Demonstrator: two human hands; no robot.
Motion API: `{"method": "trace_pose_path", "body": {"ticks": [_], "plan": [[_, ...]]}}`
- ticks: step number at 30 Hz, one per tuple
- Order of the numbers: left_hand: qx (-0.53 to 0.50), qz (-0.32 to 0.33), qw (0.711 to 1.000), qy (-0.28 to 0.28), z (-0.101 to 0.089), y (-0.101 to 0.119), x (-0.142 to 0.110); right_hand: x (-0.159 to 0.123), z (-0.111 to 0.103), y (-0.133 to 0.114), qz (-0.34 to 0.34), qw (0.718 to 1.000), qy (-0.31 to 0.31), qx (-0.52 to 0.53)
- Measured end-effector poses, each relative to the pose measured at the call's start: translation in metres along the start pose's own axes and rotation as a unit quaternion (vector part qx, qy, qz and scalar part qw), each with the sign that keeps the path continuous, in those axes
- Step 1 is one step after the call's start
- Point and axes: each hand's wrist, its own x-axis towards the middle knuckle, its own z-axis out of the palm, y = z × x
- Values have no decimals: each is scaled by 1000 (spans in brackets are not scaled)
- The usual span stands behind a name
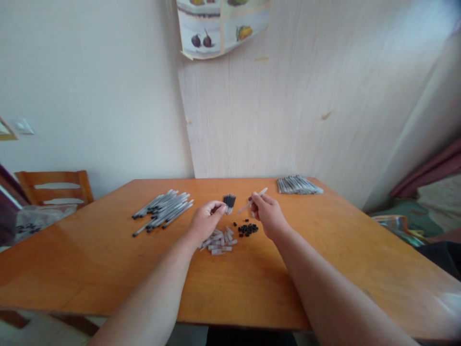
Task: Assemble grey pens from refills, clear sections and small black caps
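My right hand (267, 212) pinches a clear pen barrel (246, 207), which slants across its fingertips above the table. My left hand (208, 220) has thumb and forefinger closed at the near end of a bunch of dark pen refills (229, 199); how many it grips is too small to tell. Just below the left hand lies a heap of clear pen caps (218, 242). Small black end plugs (248, 229) are scattered in a cluster between my two forearms.
Many grey pens with black ends (165, 210) lie piled on the left of the wooden table (126, 274). A row of similar pens (297, 185) rests at the back right. A wooden chair (54, 185) stands beyond the left edge, and a wall rises behind the table.
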Motion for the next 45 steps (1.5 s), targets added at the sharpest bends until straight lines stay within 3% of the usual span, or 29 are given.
{"method": "trace_pose_path", "body": {"ticks": [4,8,14,22,30,37,45], "plan": [[68,-38,993,92,-11,-12,9,15,-20,-4,63,987,112,100],[105,-58,989,84,-15,-20,18,24,-34,-5,115,972,149,140],[175,-67,982,36,-9,-27,37,27,-40,-8,136,964,156,165],[309,-107,945,-16,15,-30,56,26,-39,-10,139,960,150,191],[344,-152,926,-14,28,-40,71,27,-39,-10,132,959,165,191],[410,-189,891,-55,33,-40,80,28,-39,-10,126,954,181,203],[394,-196,897,-53,32,-48,84,27,-38,-12,129,954,180,202]]}}
